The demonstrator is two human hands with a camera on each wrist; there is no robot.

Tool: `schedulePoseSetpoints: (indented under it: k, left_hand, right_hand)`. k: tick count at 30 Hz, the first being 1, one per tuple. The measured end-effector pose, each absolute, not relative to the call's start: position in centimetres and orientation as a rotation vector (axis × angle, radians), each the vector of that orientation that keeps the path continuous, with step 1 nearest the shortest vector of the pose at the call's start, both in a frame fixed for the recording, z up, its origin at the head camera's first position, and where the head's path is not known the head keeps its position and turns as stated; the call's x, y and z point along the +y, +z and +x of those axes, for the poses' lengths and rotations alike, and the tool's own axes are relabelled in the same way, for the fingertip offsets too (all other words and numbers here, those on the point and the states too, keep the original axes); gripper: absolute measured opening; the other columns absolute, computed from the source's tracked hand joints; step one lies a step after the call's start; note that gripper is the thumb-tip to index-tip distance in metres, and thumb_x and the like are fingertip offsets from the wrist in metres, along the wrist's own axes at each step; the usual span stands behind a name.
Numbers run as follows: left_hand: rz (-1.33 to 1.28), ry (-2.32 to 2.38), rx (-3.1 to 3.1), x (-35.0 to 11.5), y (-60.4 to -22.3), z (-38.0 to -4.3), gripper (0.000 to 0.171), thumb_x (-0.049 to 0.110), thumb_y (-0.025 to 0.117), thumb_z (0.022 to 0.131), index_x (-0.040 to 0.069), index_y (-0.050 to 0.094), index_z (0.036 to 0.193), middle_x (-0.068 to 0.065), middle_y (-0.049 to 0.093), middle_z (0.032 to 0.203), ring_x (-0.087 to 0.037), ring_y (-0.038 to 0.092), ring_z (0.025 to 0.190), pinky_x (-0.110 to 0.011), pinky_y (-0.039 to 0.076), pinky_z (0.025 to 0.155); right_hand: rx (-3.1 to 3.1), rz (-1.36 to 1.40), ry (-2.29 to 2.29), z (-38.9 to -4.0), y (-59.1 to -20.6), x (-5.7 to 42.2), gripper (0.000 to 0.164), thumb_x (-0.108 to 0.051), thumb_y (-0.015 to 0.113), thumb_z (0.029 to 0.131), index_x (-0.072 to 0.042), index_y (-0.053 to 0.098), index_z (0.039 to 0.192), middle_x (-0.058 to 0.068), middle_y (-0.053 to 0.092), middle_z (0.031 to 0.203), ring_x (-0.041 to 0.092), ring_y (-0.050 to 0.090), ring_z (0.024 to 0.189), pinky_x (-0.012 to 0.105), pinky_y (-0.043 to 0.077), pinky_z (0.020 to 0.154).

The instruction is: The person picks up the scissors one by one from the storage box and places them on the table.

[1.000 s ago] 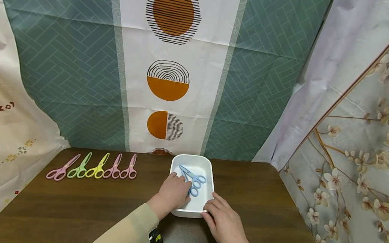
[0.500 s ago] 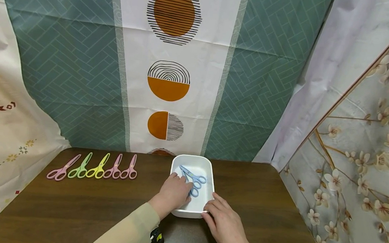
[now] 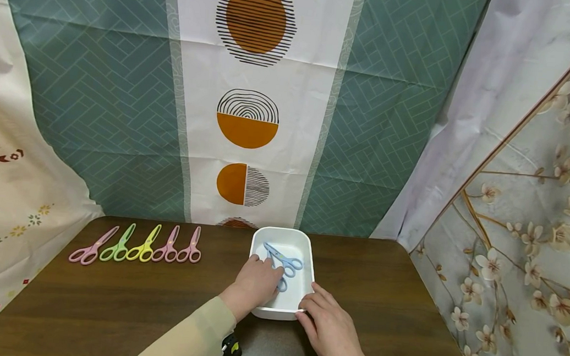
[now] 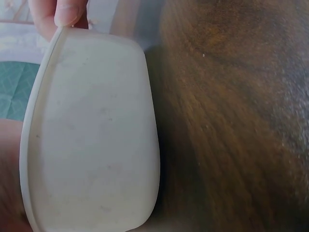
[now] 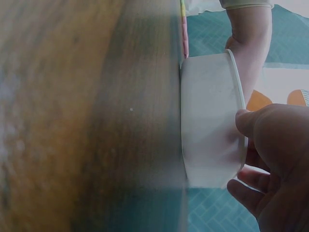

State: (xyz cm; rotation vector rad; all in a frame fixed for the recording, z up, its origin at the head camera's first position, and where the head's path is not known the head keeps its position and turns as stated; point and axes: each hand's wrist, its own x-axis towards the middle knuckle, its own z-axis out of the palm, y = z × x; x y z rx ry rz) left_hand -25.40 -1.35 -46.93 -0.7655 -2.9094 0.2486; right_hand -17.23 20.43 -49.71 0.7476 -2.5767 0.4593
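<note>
A white tray (image 3: 275, 313) stands on the table, with blue scissors (image 3: 286, 261) lying in it. My left hand (image 3: 256, 282) reaches over the tray's left side, fingers curled at a lower pair of blue scissors (image 3: 282, 285). Its fingertips and most of that pair are hidden in the head view. My right hand (image 3: 326, 324) holds the tray's near right corner, thumb on the outside of the wall and fingers over the rim. In the right wrist view the thumb (image 5: 245, 122) presses against the tray wall (image 5: 210, 116).
To the left, a row of several scissors lies on the brown table (image 3: 156, 312): pink scissors (image 3: 90, 252), green scissors (image 3: 116, 250), yellow scissors (image 3: 141, 251) and more pink ones (image 3: 189, 253). A patterned curtain (image 3: 249, 115) hangs behind the table's back edge.
The lower blue scissors' handle has shifted slightly toward the near left, beside the left hand's fingers. The right hand keeps its hold on the tray corner.
</note>
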Motion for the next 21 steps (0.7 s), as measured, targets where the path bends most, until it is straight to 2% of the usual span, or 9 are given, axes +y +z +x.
schedulePoseSetpoints:
  k: [11, 21]
  left_hand:
    - [-0.748, 0.223, -2.929, -0.97, -46.98, -25.43, 0.025, 0.024, 0.077, 0.101, 0.02, 0.077, 0.126, -0.013, 0.076, 0.106, -0.029, 0.07, 0.092, -0.044, 0.052, 0.09]
    - [-0.72, 0.163, -2.958, -0.82, -47.22, -25.48, 0.033, 0.018, 0.074, 0.102, 0.024, 0.076, 0.134, -0.014, 0.075, 0.109, -0.029, 0.069, 0.094, -0.046, 0.051, 0.09]
  right_hand:
    - [-2.55, 0.751, 0.447, -17.17, -49.67, 20.4, 0.008, -0.029, 0.08, 0.103, -0.023, 0.076, 0.1, -0.01, 0.074, 0.112, 0.025, 0.061, 0.144, 0.046, 0.058, 0.106]
    - [-2.568, 0.748, 0.456, -17.16, -49.55, 20.38, 0.007, -0.029, 0.08, 0.104, -0.023, 0.077, 0.101, -0.009, 0.075, 0.114, 0.026, 0.06, 0.144, 0.047, 0.058, 0.107]
